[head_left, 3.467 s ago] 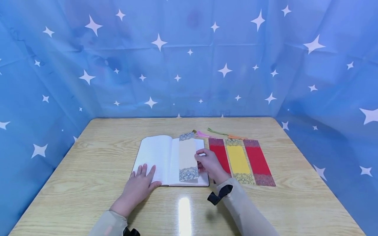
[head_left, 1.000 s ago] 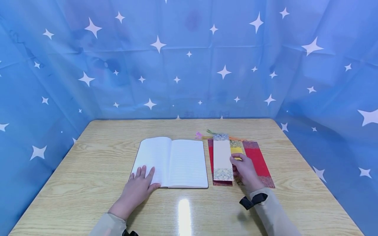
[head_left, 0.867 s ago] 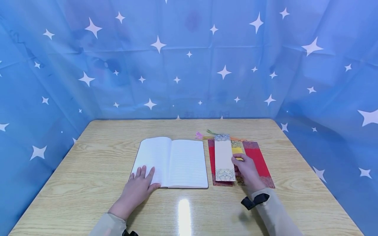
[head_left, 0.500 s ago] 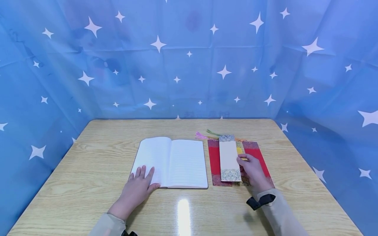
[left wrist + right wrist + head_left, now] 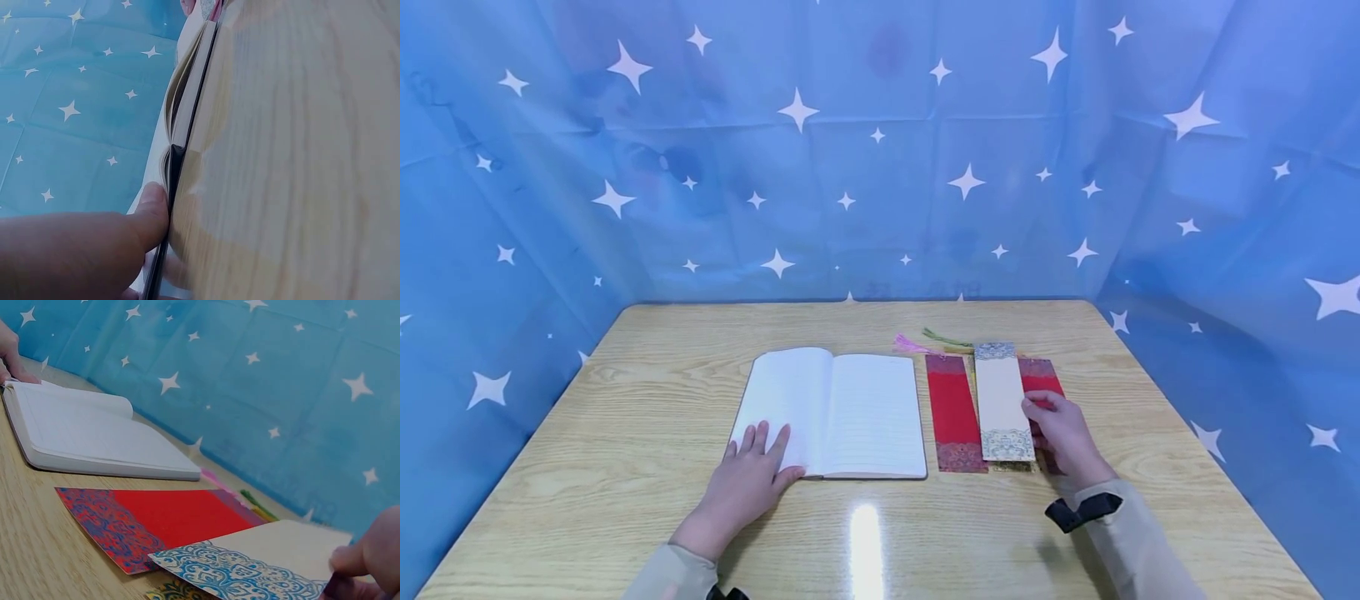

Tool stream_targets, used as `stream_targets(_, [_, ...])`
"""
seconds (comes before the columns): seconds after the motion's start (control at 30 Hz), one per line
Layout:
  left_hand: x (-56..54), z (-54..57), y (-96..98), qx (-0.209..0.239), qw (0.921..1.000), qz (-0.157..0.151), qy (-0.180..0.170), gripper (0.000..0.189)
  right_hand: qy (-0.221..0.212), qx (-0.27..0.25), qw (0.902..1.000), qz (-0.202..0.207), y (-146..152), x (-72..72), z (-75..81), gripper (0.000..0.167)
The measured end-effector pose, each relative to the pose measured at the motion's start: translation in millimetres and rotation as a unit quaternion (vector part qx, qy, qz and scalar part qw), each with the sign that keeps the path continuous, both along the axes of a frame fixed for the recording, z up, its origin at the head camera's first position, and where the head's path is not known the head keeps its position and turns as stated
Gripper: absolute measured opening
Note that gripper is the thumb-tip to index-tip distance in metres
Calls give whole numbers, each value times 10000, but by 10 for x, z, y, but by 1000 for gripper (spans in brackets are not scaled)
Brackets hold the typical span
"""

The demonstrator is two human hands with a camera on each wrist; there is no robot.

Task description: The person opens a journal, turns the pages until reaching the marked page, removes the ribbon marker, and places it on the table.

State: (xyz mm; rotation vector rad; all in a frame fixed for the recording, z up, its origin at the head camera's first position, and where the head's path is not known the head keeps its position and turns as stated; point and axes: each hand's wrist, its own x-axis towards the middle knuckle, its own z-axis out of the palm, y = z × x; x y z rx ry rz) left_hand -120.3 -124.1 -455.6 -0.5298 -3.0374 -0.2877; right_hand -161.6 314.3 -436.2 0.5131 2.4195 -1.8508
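My left hand (image 5: pixel 741 482) rests with fingers spread on the lower left page of an open lined notebook (image 5: pixel 874 417). Its thumb (image 5: pixel 151 209) lies along the notebook's near edge in the left wrist view. Between thumb and fingers, my right hand (image 5: pixel 1069 435) pinches the right edge of a cream bookmark (image 5: pixel 1000 396) with blue patterned ends. That bookmark overlaps a yellow bookmark (image 5: pixel 1013 467), hiding most of it. To the left lies a red bookmark (image 5: pixel 951 408); a second red bookmark (image 5: pixel 1039 375) is partly covered by my right hand.
Pink (image 5: pixel 913 344) and green (image 5: pixel 943 337) tassels lie beyond the bookmarks. The wooden table (image 5: pixel 625 433) has its far edge against a blue star-patterned curtain (image 5: pixel 880 167), which also stands at both sides.
My right hand has carried the cream bookmark rightward, from over the notebook's right page, past the left red bookmark, to over the yellow one. My left hand has stayed on the notebook.
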Motion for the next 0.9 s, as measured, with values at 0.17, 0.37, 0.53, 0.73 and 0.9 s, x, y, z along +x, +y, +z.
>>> stream_targets(0.17, [-1,1,2,-21,10000,15,-53,65,12,15,10000,-45,77,22,12,45])
stream_targets(0.37, [4,4,4,-72,10000,23,-40,65,26,-67,9999,-84,162,24,12,44])
stream_targets(0.53, [1,1,4,-63,10000,33,1,64,60,106,9999,-40,232,20,29,46])
stream_targets(0.73, [5,2,5,-75,10000,17,55,64,25,217,9998,5,340,5,51,46])
stream_targets(0.9, [4,-9,0,-71,9999,8,77,64,-166,233,9996,-39,432,17,87,45])
